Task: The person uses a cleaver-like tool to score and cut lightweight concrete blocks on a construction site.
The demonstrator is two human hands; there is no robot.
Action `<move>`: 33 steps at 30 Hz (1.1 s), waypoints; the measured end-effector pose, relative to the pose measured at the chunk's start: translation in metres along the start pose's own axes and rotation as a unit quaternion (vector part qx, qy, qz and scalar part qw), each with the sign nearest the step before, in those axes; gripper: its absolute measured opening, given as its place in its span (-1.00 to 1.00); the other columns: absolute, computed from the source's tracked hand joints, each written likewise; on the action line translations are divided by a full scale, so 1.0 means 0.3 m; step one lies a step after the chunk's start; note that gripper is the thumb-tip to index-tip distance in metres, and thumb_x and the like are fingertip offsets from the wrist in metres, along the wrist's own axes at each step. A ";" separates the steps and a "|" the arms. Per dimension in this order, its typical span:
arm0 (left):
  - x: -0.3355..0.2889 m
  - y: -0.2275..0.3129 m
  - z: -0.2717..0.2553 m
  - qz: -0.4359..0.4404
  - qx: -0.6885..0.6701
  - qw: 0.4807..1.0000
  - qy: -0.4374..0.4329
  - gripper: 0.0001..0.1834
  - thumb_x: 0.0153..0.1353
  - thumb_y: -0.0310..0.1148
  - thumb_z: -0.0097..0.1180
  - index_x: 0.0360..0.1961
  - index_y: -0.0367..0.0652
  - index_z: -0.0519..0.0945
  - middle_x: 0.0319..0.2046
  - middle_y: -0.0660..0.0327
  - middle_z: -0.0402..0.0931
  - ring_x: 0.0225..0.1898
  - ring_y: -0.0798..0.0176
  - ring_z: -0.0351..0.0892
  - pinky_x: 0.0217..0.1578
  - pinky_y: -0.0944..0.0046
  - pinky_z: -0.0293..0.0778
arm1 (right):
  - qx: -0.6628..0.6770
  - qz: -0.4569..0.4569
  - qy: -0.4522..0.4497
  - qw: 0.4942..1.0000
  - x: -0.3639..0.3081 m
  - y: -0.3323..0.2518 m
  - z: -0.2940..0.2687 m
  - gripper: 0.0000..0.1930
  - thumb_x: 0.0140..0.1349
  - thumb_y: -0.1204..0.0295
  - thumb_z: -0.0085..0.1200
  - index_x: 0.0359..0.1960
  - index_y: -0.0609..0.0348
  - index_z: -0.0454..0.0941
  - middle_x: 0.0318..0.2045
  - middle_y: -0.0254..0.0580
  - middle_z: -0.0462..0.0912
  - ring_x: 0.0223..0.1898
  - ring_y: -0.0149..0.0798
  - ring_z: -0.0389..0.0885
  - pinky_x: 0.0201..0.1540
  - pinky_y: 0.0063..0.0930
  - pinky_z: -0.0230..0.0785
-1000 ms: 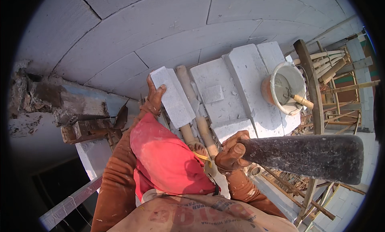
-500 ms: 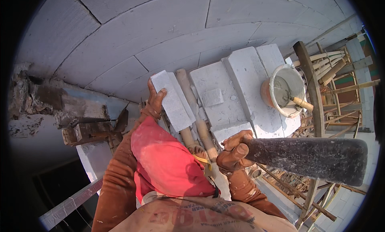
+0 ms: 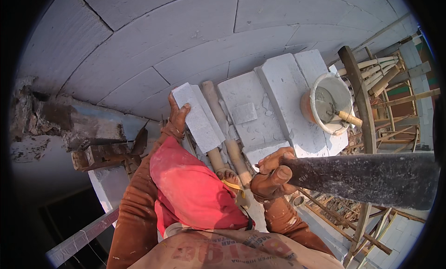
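Head view: white block (image 3: 200,120) lies right of the left hand (image 3: 178,114) pinching its end, right hand (image 3: 273,177) gripping a dark tool (image 3: 362,179).

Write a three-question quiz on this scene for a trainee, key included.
1. True or false: the left hand is empty.
2. What does the right hand hold? (A) a brush; (B) a broad dark blade; (C) a rope.
3. Fill in: a wooden handle rests across the rim of the ____.

Key: 1. False, it grips a pale block. 2. B. 3. Bucket.
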State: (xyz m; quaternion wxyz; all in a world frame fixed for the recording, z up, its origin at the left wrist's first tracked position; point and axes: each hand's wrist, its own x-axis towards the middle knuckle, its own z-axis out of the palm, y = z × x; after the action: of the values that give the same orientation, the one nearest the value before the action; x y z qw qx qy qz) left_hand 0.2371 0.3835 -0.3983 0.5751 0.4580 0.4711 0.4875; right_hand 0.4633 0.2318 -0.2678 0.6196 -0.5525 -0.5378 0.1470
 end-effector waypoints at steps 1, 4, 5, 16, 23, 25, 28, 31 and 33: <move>-0.006 0.003 0.003 -0.004 -0.009 1.000 -0.009 -0.27 0.09 -0.27 -0.09 0.26 -0.03 -0.10 -0.05 0.09 0.30 -0.12 0.24 0.41 -0.10 0.24 0.44 | -0.075 -0.046 -0.049 0.995 -0.027 0.049 0.012 -0.64 0.30 0.21 -0.15 -0.58 0.18 0.43 -0.74 -0.20 0.41 -0.65 -0.27 0.43 -0.52 -0.36 0.38; -0.002 0.020 -0.010 -0.013 -0.006 1.000 -0.015 -0.26 0.10 -0.26 -0.08 0.27 -0.07 -0.11 -0.03 0.08 0.31 -0.10 0.23 0.41 -0.08 0.23 0.42 | -0.250 0.095 -0.236 0.934 -0.181 0.176 0.095 -0.74 0.26 0.25 -0.09 -0.35 0.22 0.46 -0.68 -0.08 0.51 -0.59 -0.03 0.52 -0.43 -0.18 0.40; -0.002 0.010 -0.017 -0.027 0.003 1.000 -0.009 -0.26 0.10 -0.25 -0.08 0.27 -0.08 -0.12 -0.02 0.07 0.31 -0.09 0.22 0.41 -0.06 0.22 0.40 | -0.340 0.233 -0.402 0.817 -0.189 0.178 0.106 -0.71 0.23 0.28 -0.04 -0.16 0.24 0.49 -0.60 0.02 0.60 -0.50 0.14 0.59 -0.33 -0.05 0.40; -0.004 -0.014 -0.010 -0.017 -0.013 1.000 -0.007 -0.25 0.11 -0.23 -0.08 0.28 -0.11 -0.10 0.04 0.05 0.26 0.00 0.17 0.34 0.03 0.17 0.33 | 0.049 0.026 0.007 0.998 -0.033 0.065 0.010 -0.61 0.27 0.15 -0.11 -0.61 0.19 0.37 -0.73 -0.18 0.40 -0.68 -0.24 0.40 -0.54 -0.42 0.33; 0.005 -0.034 -0.013 0.022 0.030 0.999 -0.010 -0.24 0.05 -0.29 -0.10 0.28 -0.12 -0.08 0.05 0.03 0.26 0.02 0.15 0.35 0.05 0.14 0.34 | -0.277 0.072 -0.306 0.908 -0.171 0.177 0.037 -0.81 0.17 0.36 0.02 -0.34 0.26 0.45 -0.73 0.05 0.42 -0.67 0.11 0.42 -0.60 -0.11 0.25; 0.005 -0.030 -0.037 -0.001 0.005 1.000 0.005 -0.26 0.05 -0.31 -0.12 0.27 -0.14 -0.07 0.04 0.02 0.26 0.01 0.14 0.36 0.05 0.15 0.33 | -0.210 0.024 -0.231 0.950 -0.057 0.063 0.025 -0.84 0.18 0.41 0.01 -0.36 0.29 0.46 -0.72 0.06 0.41 -0.66 0.10 0.42 -0.59 -0.15 0.24; 0.001 -0.029 -0.038 0.015 0.048 0.999 -0.007 -0.27 0.06 -0.30 -0.13 0.27 -0.12 -0.07 0.04 0.02 0.27 -0.01 0.14 0.37 0.03 0.16 0.34 | 0.017 0.069 0.034 0.997 -0.002 -0.045 0.019 -0.78 0.20 0.33 0.04 -0.40 0.28 0.46 -0.75 -0.15 0.38 -0.64 -0.10 0.38 -0.53 -0.31 0.28; 0.002 -0.008 -0.016 0.001 0.038 0.999 -0.011 -0.26 0.06 -0.27 -0.12 0.27 -0.11 -0.07 0.03 0.02 0.27 -0.01 0.15 0.36 0.03 0.16 0.33 | 0.036 0.041 0.064 0.996 -0.054 0.033 0.004 -0.77 0.20 0.30 0.04 -0.35 0.26 0.45 -0.73 -0.13 0.41 -0.65 -0.08 0.40 -0.51 -0.30 0.31; 0.011 0.014 0.006 -0.019 0.028 0.999 -0.017 -0.26 0.06 -0.26 -0.12 0.28 -0.11 -0.07 0.03 0.02 0.27 0.00 0.15 0.36 0.05 0.16 0.32 | -0.224 0.013 -0.179 0.958 -0.166 0.163 0.049 -0.75 0.20 0.28 0.04 -0.32 0.25 0.44 -0.71 -0.11 0.43 -0.66 -0.06 0.42 -0.50 -0.29 0.34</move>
State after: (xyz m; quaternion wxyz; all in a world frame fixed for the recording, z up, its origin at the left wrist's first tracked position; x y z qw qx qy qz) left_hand 0.2386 0.3870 -0.3941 0.5787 0.4731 0.4834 0.4557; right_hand 0.4524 0.2178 -0.3369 0.3717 -0.6489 -0.6516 0.1271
